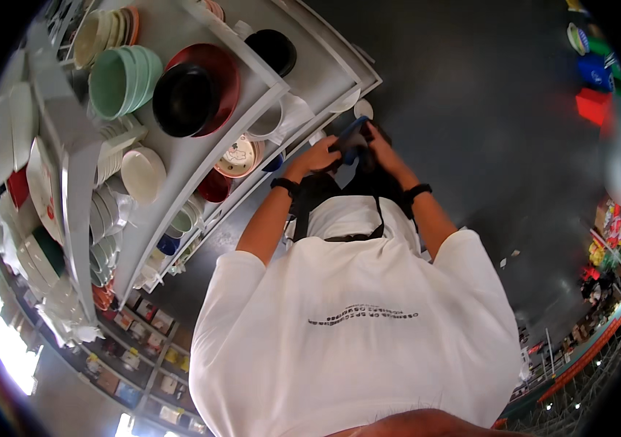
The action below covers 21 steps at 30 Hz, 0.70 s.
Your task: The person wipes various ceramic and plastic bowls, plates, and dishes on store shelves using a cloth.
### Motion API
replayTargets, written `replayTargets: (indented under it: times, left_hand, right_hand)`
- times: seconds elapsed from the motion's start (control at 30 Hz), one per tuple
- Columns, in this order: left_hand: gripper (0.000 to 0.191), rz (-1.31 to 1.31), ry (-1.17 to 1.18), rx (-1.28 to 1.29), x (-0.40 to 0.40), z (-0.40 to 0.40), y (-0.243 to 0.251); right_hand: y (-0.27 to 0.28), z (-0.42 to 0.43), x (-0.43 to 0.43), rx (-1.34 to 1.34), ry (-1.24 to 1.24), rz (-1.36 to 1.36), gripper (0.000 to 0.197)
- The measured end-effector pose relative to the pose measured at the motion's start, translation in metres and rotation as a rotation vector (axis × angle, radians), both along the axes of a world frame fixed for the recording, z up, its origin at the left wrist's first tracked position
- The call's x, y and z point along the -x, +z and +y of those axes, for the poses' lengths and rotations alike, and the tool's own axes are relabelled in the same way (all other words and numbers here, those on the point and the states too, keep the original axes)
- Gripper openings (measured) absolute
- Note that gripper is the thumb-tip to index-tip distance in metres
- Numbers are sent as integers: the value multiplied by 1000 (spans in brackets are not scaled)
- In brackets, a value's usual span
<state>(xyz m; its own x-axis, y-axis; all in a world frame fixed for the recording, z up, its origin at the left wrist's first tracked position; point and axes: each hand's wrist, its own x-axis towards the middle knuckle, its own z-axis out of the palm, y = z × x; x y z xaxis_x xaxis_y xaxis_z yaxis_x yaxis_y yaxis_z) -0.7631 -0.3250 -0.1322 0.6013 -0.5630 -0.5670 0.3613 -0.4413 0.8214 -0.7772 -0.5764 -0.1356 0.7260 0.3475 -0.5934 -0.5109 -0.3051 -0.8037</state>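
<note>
Both hands are in front of my waist, close to the edge of a display shelf. My left hand (pixel 322 157) grips the near-left side of a dark object with blue parts (pixel 352 137). On its other side my right hand (pixel 380 143) holds the same object, fingers curled over it. Blur and the fingers partly hide the object; its kind is unclear. A black band circles each wrist. Just beyond the hands is a small white round dish (pixel 363 108), near the shelf corner.
A grey metal shelf rack (pixel 255 104) fills the left, carrying stacked green bowls (pixel 124 82), a black bowl (pixel 184 100) on a red one (pixel 228 87), and a cream bowl (pixel 143 175). Dark floor (pixel 474 109) extends right. A red box (pixel 593 106) stands at far right.
</note>
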Motion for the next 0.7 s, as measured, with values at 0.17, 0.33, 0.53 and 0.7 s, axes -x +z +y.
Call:
replayTargets:
  times: [0.17,0.33,0.53,0.7]
  left_hand:
    - [32,154,191,-38,-33,-41,-16]
    - [32,212,244,-4,-53,-55,-60]
    - [35,672,379,-318,-82,-42,-49]
    - [43,524,363,-362,-62,-20,-98]
  right_hand:
    - [8,-37,-66,-323,-302,744,63]
    - [-44,-77,-98,13,446,393,67]
    - [-108,-124,-137,195,535,303,49]
    - [-136,-92,-156,274,490,-244,49]
